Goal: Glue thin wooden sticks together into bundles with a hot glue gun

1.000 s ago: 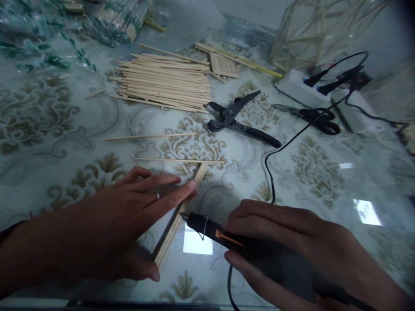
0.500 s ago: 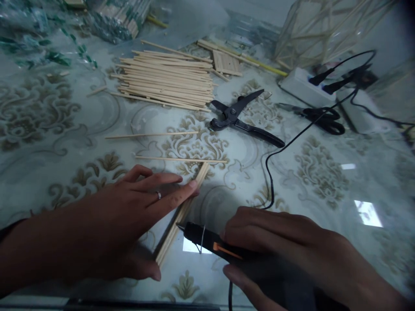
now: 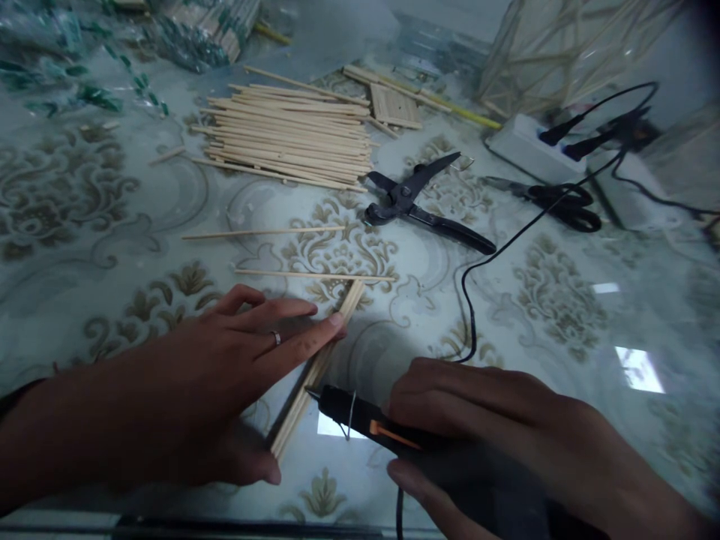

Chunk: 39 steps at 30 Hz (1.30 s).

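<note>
A narrow bundle of wooden sticks (image 3: 296, 409) lies slanted on the patterned tabletop. My left hand (image 3: 241, 367), a ring on one finger, steadies it with the index fingertip near its upper part and the thumb at the lower end. My right hand (image 3: 484, 427) is wrapped round a black hot glue gun (image 3: 349, 411) with an orange mark on its side. The nozzle touches, or nearly touches, the middle of the bundle. Just beyond, a single thin stick (image 3: 315, 276) lies by the bundle's upper end, and another loose stick (image 3: 264, 233) lies farther back.
A pile of wooden sticks (image 3: 286, 135) lies at the back, with black cutting pliers (image 3: 402, 196) beside it. Scissors (image 3: 554, 202) and a white power strip (image 3: 529, 146) are at right. A black cord (image 3: 466, 292) crosses the table. Plastic-wrapped sticks (image 3: 208, 34) lie back left.
</note>
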Motion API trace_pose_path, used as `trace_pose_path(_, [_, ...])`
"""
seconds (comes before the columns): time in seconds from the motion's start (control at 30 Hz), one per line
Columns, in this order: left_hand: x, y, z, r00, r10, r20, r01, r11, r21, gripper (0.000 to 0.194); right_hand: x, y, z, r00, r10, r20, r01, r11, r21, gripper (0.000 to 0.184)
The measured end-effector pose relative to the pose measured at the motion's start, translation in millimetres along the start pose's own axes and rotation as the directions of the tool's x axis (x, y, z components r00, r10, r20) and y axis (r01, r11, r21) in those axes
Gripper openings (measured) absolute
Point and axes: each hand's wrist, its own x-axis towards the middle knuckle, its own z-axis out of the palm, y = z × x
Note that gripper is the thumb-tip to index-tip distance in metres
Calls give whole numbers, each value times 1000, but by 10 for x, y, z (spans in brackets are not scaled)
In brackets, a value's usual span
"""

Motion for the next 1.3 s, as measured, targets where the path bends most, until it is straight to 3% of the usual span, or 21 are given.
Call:
trace_pose_path(0.1, [-9, -8, 4, 1000, -18, 0, 18, 1000, 5, 146, 15, 1, -8, 1000, 2, 0, -2, 1000, 12, 3])
trace_pose_path(0.27, [-10, -13, -4, 1000, -10, 3, 10, 1000, 5, 148, 18, 3, -34, 1000, -15, -16, 14, 999, -41, 8])
trace_pose_path(0.5, [4, -21, -1, 1000, -9, 22, 9, 1000, -11, 144, 4, 10, -9, 1000, 26, -3, -26, 999, 47, 9])
trace_pose_path(0.77, [19, -19, -7, 999, -23, 31, 23, 1000, 11, 147, 46, -7, -13, 1000, 15, -7, -15, 999, 35, 7])
trace_pose_path(1.3, [12, -33, -22, 1000, 2, 25, -2, 1000, -23, 136, 29, -12, 7, 999, 29, 16, -30, 997, 76, 4])
